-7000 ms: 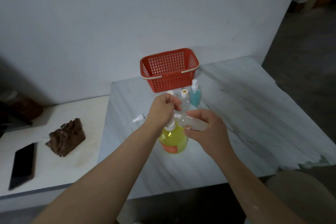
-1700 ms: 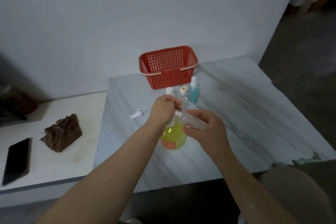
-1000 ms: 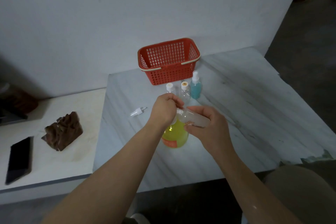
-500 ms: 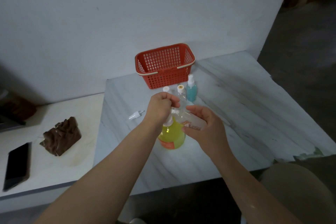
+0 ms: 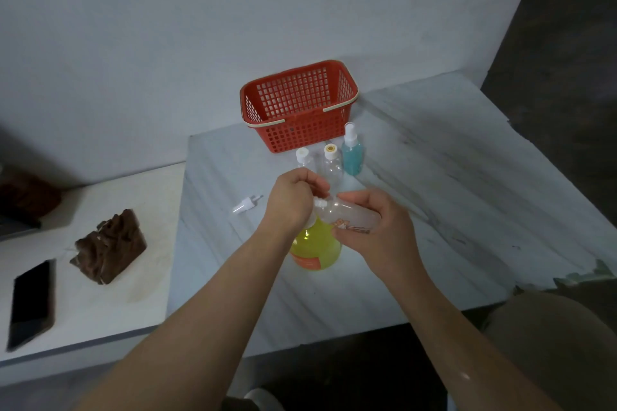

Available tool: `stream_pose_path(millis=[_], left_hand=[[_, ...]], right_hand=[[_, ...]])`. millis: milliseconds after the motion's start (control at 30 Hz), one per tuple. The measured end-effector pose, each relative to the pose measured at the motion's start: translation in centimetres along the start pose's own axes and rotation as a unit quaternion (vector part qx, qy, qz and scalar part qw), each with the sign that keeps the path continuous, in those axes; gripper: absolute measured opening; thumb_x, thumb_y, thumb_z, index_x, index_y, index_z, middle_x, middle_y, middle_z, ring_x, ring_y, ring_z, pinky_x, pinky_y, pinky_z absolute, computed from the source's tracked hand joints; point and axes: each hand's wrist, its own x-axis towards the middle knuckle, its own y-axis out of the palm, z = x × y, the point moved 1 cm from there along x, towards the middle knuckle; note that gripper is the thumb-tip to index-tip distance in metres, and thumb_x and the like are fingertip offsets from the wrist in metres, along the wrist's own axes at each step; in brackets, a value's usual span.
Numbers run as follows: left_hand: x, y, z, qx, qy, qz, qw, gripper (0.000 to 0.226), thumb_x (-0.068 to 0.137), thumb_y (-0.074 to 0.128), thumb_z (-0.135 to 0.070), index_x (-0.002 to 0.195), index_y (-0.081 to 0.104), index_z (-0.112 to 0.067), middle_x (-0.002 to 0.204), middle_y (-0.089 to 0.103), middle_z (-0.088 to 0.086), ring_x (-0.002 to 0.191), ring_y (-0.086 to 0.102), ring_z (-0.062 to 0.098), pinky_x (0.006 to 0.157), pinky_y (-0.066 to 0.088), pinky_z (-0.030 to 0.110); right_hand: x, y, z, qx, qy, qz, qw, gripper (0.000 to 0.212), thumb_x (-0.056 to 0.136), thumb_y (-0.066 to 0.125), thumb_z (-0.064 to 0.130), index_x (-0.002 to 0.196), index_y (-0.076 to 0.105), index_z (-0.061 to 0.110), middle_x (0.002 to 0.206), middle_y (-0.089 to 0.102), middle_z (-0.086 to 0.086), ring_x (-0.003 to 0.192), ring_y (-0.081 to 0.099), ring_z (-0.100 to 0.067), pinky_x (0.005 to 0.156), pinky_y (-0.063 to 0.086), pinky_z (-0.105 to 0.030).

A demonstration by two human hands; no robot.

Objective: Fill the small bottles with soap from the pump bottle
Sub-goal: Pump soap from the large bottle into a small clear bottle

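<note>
Gripping the pump head of the yellow pump bottle (image 5: pixel 315 250) with the left hand (image 5: pixel 293 200), fingers curled over it, near the middle of the marble table (image 5: pixel 434 193); clamping a small clear bottle (image 5: pixel 350 215) in the right hand (image 5: pixel 384 230), tipped almost flat, neck up against the spout under the left fingers. Likely to smear soap over fingers and table if pressed with the narrow neck off the spout, a join hidden here behind the hand. Also liable to rock or slide the pump bottle, steadied only from above.

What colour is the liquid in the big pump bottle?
Yellow, with an orange label low on the pump bottle; the head view shows it best.
</note>
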Motion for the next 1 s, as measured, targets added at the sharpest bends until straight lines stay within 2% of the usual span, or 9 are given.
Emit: stream_pose_path(millis=[67, 200, 300, 433, 567, 667, 800, 933, 1000], left_hand=[[0.0, 0.0, -0.1, 0.003, 0.001, 0.001, 1.0, 0.039, 0.077, 0.028, 0.012, 0.07, 0.061, -0.006, 0.072, 0.064, 0.011, 0.066, 0.057, 0.017, 0.07, 0.048, 0.029], [-0.2, 0.0, -0.2, 0.013, -0.002, -0.003, 1.0, 0.039, 0.079, 0.029, 0.011, 0.069, 0.061, -0.009, 0.069, 0.063, 0.007, 0.065, 0.057, 0.015, 0.069, 0.048, 0.028], [-0.1, -0.1, -0.3, 0.009, -0.014, -0.002, 1.0, 0.039, 0.08, 0.03, 0.01, 0.069, 0.062, -0.01, 0.07, 0.064, 0.007, 0.068, 0.058, 0.017, 0.077, 0.051, 0.034], [0.1, -0.2, -0.6, -0.003, -0.015, 0.003, 1.0, 0.038, 0.081, 0.031, 0.01, 0.07, 0.063, -0.009, 0.07, 0.065, 0.01, 0.074, 0.06, 0.021, 0.083, 0.051, 0.037], [0.0, -0.5, -1.0, -0.026, -0.002, 0.01, 1.0, 0.035, 0.082, 0.035, 0.012, 0.072, 0.062, -0.008, 0.071, 0.064, 0.01, 0.066, 0.058, 0.016, 0.073, 0.05, 0.03], [-0.2, -0.7, -1.1, -0.03, 0.011, 0.013, 0.999, 0.034, 0.082, 0.037, 0.012, 0.074, 0.062, -0.009, 0.074, 0.065, 0.009, 0.062, 0.056, 0.011, 0.066, 0.047, 0.022], [-0.1, -0.7, -1.0, -0.028, 0.013, 0.012, 0.999, 0.034, 0.081, 0.037, 0.011, 0.074, 0.063, -0.009, 0.074, 0.066, 0.009, 0.063, 0.056, 0.011, 0.069, 0.047, 0.024], [-0.2, -0.4, -0.9, -0.028, -0.002, 0.01, 1.0, 0.037, 0.08, 0.032, 0.011, 0.071, 0.064, -0.007, 0.074, 0.066, 0.011, 0.069, 0.06, 0.017, 0.08, 0.051, 0.034], [-0.2, -0.3, -0.8, -0.027, -0.003, 0.017, 0.999, 0.039, 0.078, 0.03, 0.012, 0.071, 0.064, -0.006, 0.074, 0.065, 0.013, 0.069, 0.06, 0.017, 0.076, 0.052, 0.031]], right_hand=[[0.1, 0.1, 0.1, 0.0, -0.004, -0.006, 1.0, 0.046, 0.063, 0.081, 0.006, 0.086, 0.06, 0.04, 0.09, 0.066, 0.014, 0.086, 0.061, -0.003, 0.066, 0.043, -0.008], [-0.2, 0.2, 0.2, 0.002, -0.004, -0.004, 1.0, 0.043, 0.064, 0.081, 0.007, 0.088, 0.06, 0.037, 0.091, 0.066, 0.014, 0.087, 0.061, -0.004, 0.068, 0.043, -0.012], [-0.4, 0.0, 0.5, 0.003, -0.002, -0.003, 1.0, 0.042, 0.064, 0.081, 0.009, 0.089, 0.06, 0.036, 0.092, 0.065, 0.015, 0.088, 0.06, -0.003, 0.067, 0.043, -0.011], [-0.4, -0.1, 0.7, 0.004, -0.003, -0.002, 1.0, 0.042, 0.064, 0.082, 0.011, 0.099, 0.064, 0.025, 0.095, 0.066, 0.009, 0.089, 0.061, -0.01, 0.069, 0.045, -0.016], [-0.4, -0.2, 0.7, -0.004, -0.008, -0.001, 1.0, 0.044, 0.063, 0.083, 0.012, 0.101, 0.065, 0.023, 0.095, 0.067, 0.008, 0.09, 0.062, -0.013, 0.072, 0.049, -0.022], [-0.4, -0.2, 0.7, -0.011, -0.01, -0.001, 1.0, 0.045, 0.063, 0.084, 0.013, 0.103, 0.065, 0.022, 0.096, 0.066, 0.008, 0.09, 0.062, -0.012, 0.07, 0.046, -0.018], [-0.3, -0.1, 0.6, -0.018, -0.01, 0.002, 1.0, 0.046, 0.063, 0.084, 0.016, 0.104, 0.064, 0.022, 0.097, 0.066, 0.008, 0.09, 0.062, -0.011, 0.071, 0.048, -0.019], [-0.3, -0.1, 0.4, -0.01, -0.002, 0.0, 1.0, 0.045, 0.063, 0.084, 0.016, 0.103, 0.064, 0.022, 0.096, 0.066, 0.008, 0.09, 0.062, -0.011, 0.073, 0.05, -0.022], [-0.2, 0.0, 0.1, -0.004, 0.002, 0.003, 1.0, 0.044, 0.063, 0.084, 0.015, 0.102, 0.065, 0.022, 0.095, 0.066, 0.008, 0.09, 0.062, -0.011, 0.071, 0.048, -0.021]])
